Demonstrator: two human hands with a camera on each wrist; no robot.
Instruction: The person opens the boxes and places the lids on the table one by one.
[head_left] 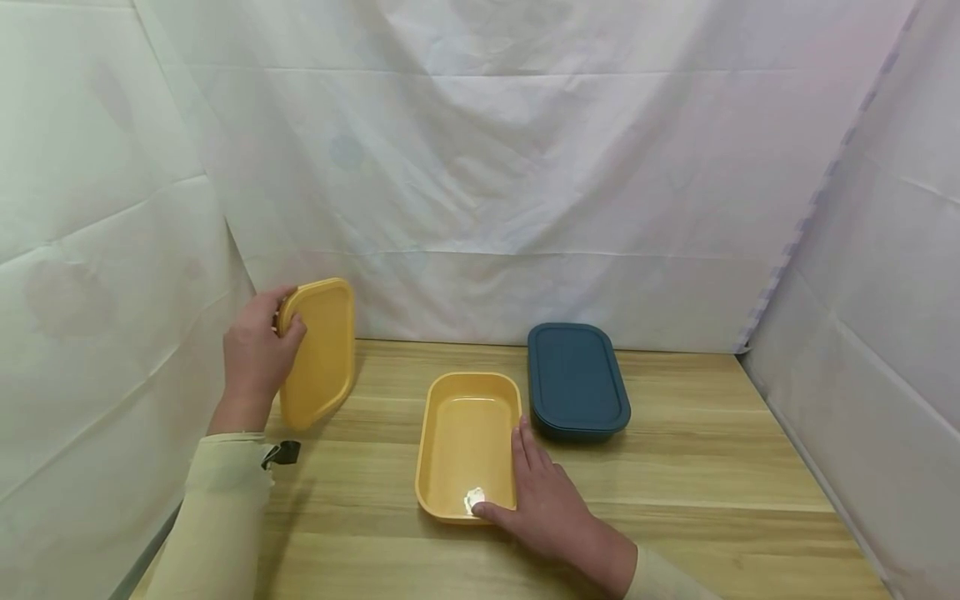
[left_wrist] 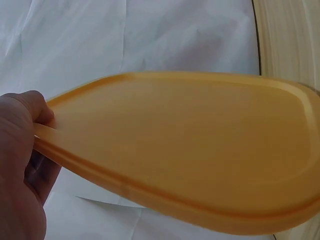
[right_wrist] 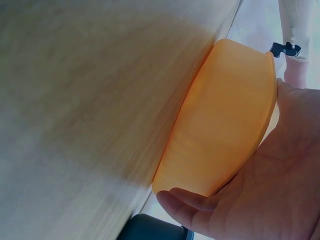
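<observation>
My left hand (head_left: 258, 343) pinches a yellow food-container lid (head_left: 326, 354) by its upper left edge and holds it upright at the left. In the left wrist view the thumb (left_wrist: 36, 106) lies on one face of the lid, with fingers behind it. A yellow rectangular food container (head_left: 467, 442) stands uncovered on the table, its inside bare. My right hand (head_left: 551, 504) grips its near right corner: the thumb is over the near rim and the fingers lie along the right wall. The right wrist view shows the container's outer wall (right_wrist: 220, 115) beside the fingertips (right_wrist: 175, 200).
To the right of the yellow container, a dark blue container with its lid on (head_left: 576, 379) stands near the back of the wooden table (head_left: 712, 467). White cloth (head_left: 480, 167) hangs behind and on both sides. A black strap (head_left: 283, 452) sticks out from the left sleeve.
</observation>
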